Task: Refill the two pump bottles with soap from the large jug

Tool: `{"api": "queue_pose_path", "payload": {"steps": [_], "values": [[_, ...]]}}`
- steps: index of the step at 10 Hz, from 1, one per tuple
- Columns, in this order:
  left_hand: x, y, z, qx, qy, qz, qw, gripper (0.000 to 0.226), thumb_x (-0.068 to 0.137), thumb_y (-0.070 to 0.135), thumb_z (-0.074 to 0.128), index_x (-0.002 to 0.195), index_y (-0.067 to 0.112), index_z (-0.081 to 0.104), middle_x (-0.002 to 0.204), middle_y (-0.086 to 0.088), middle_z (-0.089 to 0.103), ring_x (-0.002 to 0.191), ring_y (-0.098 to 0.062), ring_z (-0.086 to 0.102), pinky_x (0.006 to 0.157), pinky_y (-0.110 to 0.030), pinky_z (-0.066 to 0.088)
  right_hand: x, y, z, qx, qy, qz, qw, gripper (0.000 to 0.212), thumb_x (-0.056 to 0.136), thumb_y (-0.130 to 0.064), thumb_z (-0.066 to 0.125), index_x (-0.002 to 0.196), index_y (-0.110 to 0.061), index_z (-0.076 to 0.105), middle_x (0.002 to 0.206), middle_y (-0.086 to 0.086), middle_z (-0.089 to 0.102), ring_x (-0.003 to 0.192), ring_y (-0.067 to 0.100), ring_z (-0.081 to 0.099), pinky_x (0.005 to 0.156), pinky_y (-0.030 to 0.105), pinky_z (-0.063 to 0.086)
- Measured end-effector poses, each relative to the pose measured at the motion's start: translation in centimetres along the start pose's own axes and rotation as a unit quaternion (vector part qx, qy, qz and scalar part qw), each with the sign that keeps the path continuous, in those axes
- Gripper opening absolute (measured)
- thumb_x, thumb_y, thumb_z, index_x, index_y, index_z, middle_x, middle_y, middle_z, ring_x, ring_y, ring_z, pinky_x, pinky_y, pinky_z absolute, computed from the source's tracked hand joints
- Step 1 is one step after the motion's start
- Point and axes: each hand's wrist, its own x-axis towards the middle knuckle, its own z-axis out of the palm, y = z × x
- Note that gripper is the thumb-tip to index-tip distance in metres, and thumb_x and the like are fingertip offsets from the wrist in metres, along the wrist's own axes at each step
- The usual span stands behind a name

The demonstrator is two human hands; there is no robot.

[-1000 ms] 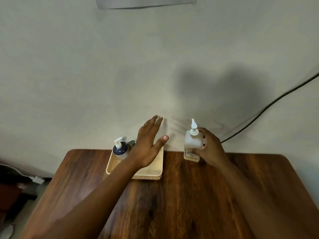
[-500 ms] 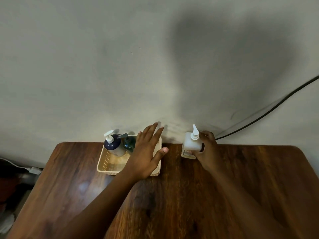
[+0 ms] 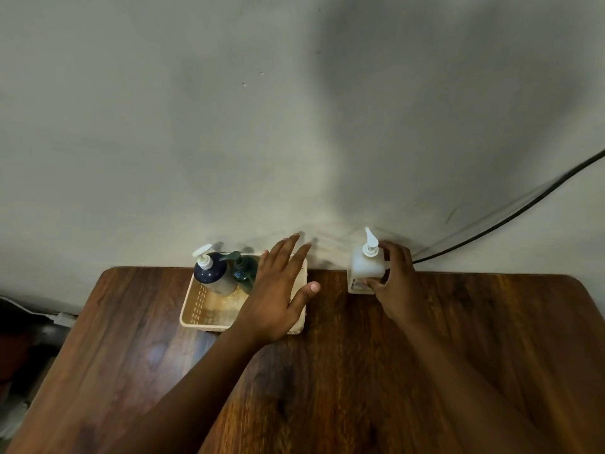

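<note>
A white pump bottle (image 3: 366, 265) stands upright on the wooden table (image 3: 360, 371) near the wall, and my right hand (image 3: 394, 286) is closed around its right side. A dark blue pump bottle (image 3: 211, 273) with a white pump and a smaller green pump bottle (image 3: 244, 268) stand in the back of a cream plastic basket (image 3: 199, 314). My left hand (image 3: 278, 293) hovers flat over the basket's right half, fingers spread, holding nothing. No large jug is visible.
A pale wall rises directly behind the table's far edge. A black cable (image 3: 510, 214) runs down the wall to the right of the white bottle. A white plug and dark objects (image 3: 62, 317) lie off the table's left side.
The view has tilted down and closer. The white bottle has been lowered onto the table by the wall. My left hand stays spread over the basket.
</note>
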Motion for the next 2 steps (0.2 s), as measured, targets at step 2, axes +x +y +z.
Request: {"api": "queue_pose_path", "payload": {"steps": [2], "values": [[-0.36, 0.59, -0.63, 0.013, 0.006, 0.004, 1.000, 0.070, 0.103, 0.059, 0.038, 0.165, 0.028, 0.022, 0.175, 0.009, 0.005, 0.159, -0.004, -0.007, 0.131, -0.049, 0.004, -0.89, -0.51, -0.75, 0.022, -0.009, 0.009, 1.000, 0.095, 0.067, -0.024, 0.093, 0.144, -0.019, 0.037, 0.145, 0.002, 0.040, 0.132, 0.019, 0.041, 0.103, 0.032, 0.044]]}}
